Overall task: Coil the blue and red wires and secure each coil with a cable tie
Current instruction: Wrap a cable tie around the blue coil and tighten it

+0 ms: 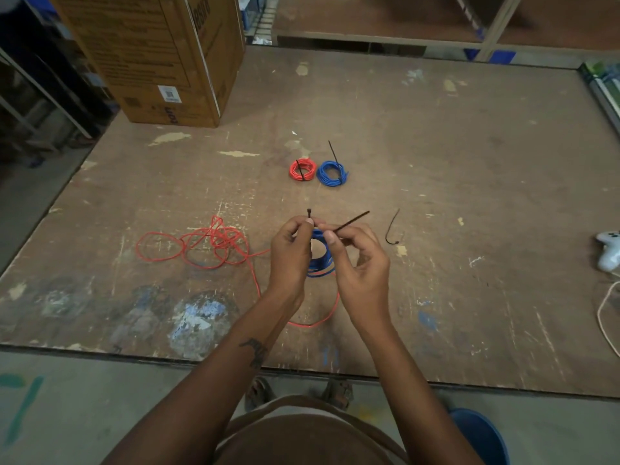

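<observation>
My left hand (291, 253) pinches the head end of a black cable tie (352, 219) and holds a blue wire coil (321, 263) upright between both hands. My right hand (362, 263) pinches the tie's tail, which sticks out up and to the right. A loose red wire (201, 245) lies tangled on the table to the left, with one strand running under my hands. Farther back lie a tied red coil (302, 169) and a tied blue coil (332, 173). A spare black cable tie (392, 229) lies to the right.
The brown wooden table (453, 196) carries a large cardboard box (157, 55) at the back left. A white game controller (609, 251) with a cord sits at the right edge. Shelving stands behind the table.
</observation>
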Available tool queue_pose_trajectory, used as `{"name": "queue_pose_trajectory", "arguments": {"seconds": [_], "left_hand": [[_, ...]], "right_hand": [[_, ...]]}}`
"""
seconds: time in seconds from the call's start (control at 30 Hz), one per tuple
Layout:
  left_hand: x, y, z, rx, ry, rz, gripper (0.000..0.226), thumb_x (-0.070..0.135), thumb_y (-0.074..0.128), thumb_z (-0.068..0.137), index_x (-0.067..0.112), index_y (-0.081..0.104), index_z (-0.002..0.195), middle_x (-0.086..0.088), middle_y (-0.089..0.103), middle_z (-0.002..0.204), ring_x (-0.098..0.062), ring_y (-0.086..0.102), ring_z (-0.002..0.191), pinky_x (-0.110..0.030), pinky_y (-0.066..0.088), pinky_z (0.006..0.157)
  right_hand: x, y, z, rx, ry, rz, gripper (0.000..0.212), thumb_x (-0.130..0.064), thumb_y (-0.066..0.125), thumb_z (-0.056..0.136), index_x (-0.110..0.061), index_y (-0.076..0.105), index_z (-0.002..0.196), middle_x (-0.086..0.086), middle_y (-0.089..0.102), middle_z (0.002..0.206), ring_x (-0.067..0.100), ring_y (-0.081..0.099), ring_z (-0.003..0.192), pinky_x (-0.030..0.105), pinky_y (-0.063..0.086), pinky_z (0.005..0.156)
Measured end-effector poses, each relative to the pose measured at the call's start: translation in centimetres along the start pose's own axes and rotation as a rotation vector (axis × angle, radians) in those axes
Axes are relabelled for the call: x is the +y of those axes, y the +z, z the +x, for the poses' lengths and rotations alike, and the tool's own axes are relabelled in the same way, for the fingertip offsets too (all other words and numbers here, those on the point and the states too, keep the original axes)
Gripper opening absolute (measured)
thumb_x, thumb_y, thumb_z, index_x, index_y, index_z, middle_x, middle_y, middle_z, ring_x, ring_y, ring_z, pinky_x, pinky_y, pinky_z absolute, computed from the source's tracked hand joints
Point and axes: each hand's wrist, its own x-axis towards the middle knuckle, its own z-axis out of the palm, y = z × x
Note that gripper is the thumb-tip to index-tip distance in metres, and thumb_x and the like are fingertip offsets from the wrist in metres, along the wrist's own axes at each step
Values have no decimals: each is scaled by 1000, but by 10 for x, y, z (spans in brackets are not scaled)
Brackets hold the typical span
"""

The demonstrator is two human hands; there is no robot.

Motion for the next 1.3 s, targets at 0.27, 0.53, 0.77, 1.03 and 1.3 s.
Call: {"name": "queue_pose_trajectory", "arguments": {"seconds": [0.27, 0.53, 0.77, 1.03, 1.3], "left_hand": [[1, -2, 2, 16, 42, 20, 23, 22, 58, 99, 25, 77, 86, -1, 78, 95, -17, 68, 85, -44, 53, 85], [5, -2, -7, 10, 172, 151, 21, 13, 57, 107, 15, 76, 98, 2, 76, 89, -10, 68, 78, -21, 51, 68], [3, -2, -8, -41, 307, 270, 16, 21, 60, 108, 22, 75, 101, 1, 76, 88, -28, 72, 81, -43, 57, 71], [4, -2, -6, -53, 314, 239, 14, 23, 61, 108, 20, 74, 104, -1, 77, 88, -30, 73, 78, -50, 59, 69], [6, -1, -2, -83, 321, 225, 16, 23, 61, 107, 17, 75, 107, 0, 79, 101, -28, 77, 89, -58, 61, 78]], "right_hand": [[-10, 9, -11, -34, 191, 291, 21, -7, 53, 111, -2, 73, 114, 9, 78, 104, 28, 75, 103, 51, 57, 100], [-27, 10, 1, 153, 270, 334, 40, -7, 57, 110, -13, 58, 150, 9, 81, 102, 17, 63, 64, 33, 55, 65], [-15, 10, 13, 123, 392, -12, 11, -29, 80, 96, -29, 84, 106, -11, 82, 95, 29, 73, 74, 59, 62, 71], [-24, 11, 22, 160, 371, -102, 5, -31, 87, 89, -27, 83, 90, -6, 79, 77, 24, 73, 61, 52, 63, 63], [-27, 13, 26, 173, 369, -100, 8, -29, 86, 90, -26, 81, 84, 0, 76, 70, 40, 69, 61, 54, 59, 57]]}}
